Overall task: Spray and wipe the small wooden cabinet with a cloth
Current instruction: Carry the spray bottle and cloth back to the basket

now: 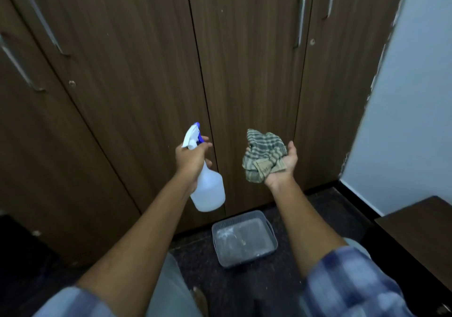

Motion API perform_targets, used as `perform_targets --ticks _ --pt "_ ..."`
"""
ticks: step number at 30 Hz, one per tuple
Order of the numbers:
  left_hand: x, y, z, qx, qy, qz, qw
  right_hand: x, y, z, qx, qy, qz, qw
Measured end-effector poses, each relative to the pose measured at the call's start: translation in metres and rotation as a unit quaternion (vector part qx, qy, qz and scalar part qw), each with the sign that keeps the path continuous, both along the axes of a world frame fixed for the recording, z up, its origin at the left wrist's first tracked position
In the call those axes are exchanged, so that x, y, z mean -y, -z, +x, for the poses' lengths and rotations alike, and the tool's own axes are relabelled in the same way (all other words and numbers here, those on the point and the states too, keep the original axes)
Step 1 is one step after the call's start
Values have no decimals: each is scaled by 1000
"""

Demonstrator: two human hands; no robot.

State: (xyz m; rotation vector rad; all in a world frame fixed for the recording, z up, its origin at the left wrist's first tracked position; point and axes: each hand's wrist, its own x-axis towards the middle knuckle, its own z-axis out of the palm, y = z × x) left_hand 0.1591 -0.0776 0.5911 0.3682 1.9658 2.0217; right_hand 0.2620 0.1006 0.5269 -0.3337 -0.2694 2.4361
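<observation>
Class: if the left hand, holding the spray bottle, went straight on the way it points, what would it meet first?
The left hand with its spray bottle would probably meet the brown cabinet door first; nothing shows between them, though depth is unclear.

Sleeves: the left sleeve point(73, 302) and the right sleeve point(349, 282) are of one checked shirt cloth, with darker blue bars crossing on a paler blue-grey ground. Both are blurred near the frame's bottom edge.
Sleeve edges: each ends well up the arm, in a soft, slightly rumpled hem.
Forearms: the left forearm point(137, 238) and the right forearm point(305, 221) are bare from hem to wrist.
Hands: the left hand point(192, 157) and the right hand point(283, 167) are bare.
Trousers: the trousers point(168, 287) are of plain pale grey cloth and show on both legs.
</observation>
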Motion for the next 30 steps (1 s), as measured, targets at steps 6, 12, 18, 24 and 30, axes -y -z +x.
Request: perform_targets --ticks 6,12,18,24,30 --pt "16 30 -16 25 -17 -3 1000 23 16 -7 38 15 4 999" --pt "15 65 -23 40 -10 -10 999 22 49 -6 56 11 1 998" --pt "-11 107 -27 32 2 -23 999 6 73 -2 63 20 1 998" --pt "-45 161 -36 10 38 -46 998 -21 115 1 70 18 -19 997" --pt "-76 235 -62 -44 45 -111 992 -55 186 -7 114 3 -54 992"
